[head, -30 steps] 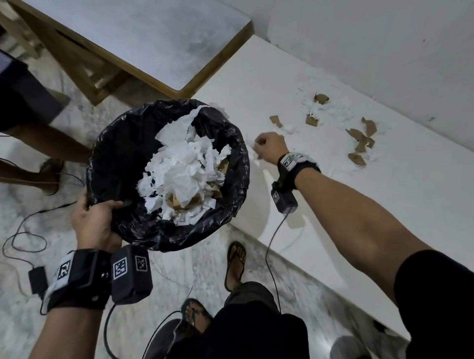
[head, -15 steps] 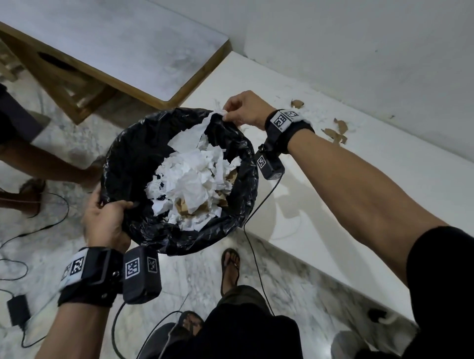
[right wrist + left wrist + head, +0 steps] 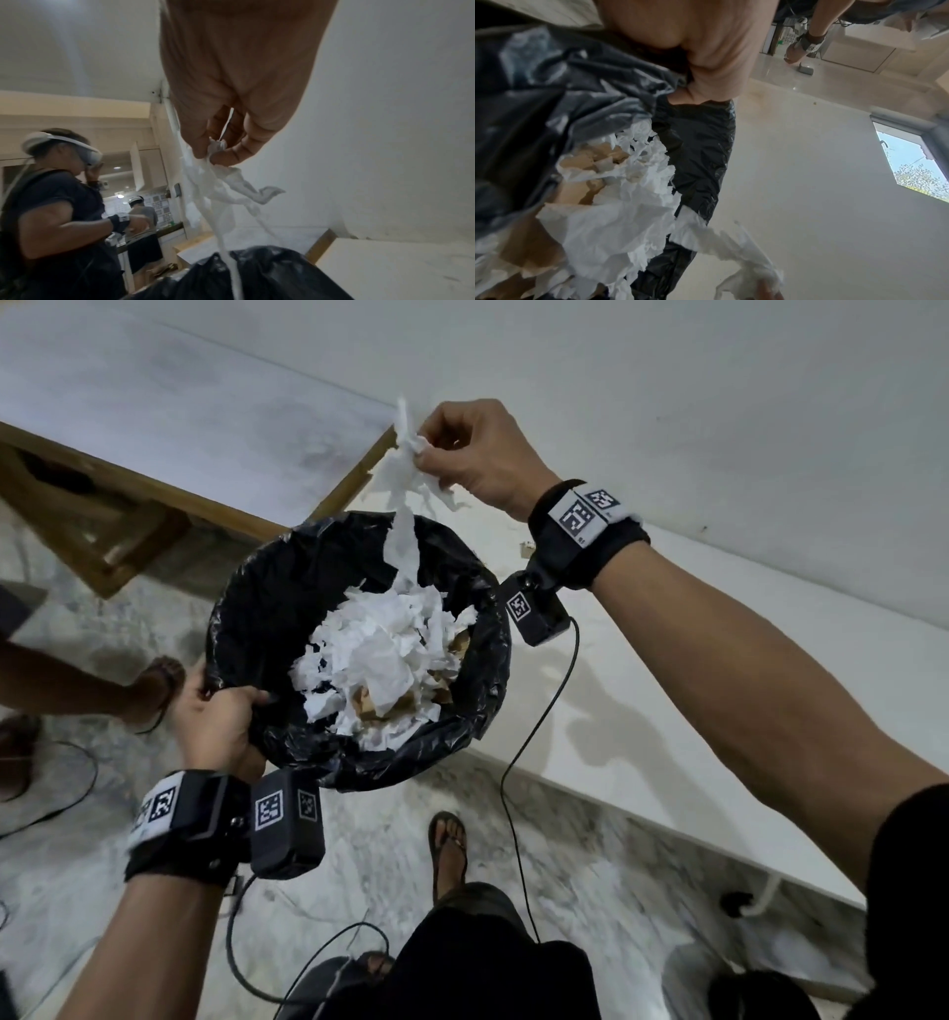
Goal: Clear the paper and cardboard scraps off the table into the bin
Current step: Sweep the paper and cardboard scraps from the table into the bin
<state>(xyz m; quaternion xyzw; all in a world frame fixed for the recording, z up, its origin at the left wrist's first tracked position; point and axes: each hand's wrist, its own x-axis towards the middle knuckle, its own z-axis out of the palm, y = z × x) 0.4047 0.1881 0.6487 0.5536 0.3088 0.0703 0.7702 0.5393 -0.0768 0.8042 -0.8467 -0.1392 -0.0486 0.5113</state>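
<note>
Long torn paper strip dangling over the bin — lower end trailing down toward the heap of white and brown scraps inside the black liner. Pinched at the top by the right hand, grip tight on the strip. Left hand clamped on the bin's near rim, holding it up beside the white bench — marble floor below.

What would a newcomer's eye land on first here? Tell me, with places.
First, the right hand held high at top centre, pinching a wad of torn white paper whose long strip trails down into the bin below. Next, that black-lined bin in the middle, heaped with white paper and brown cardboard scraps. The left hand grips its near rim at lower left.
</note>
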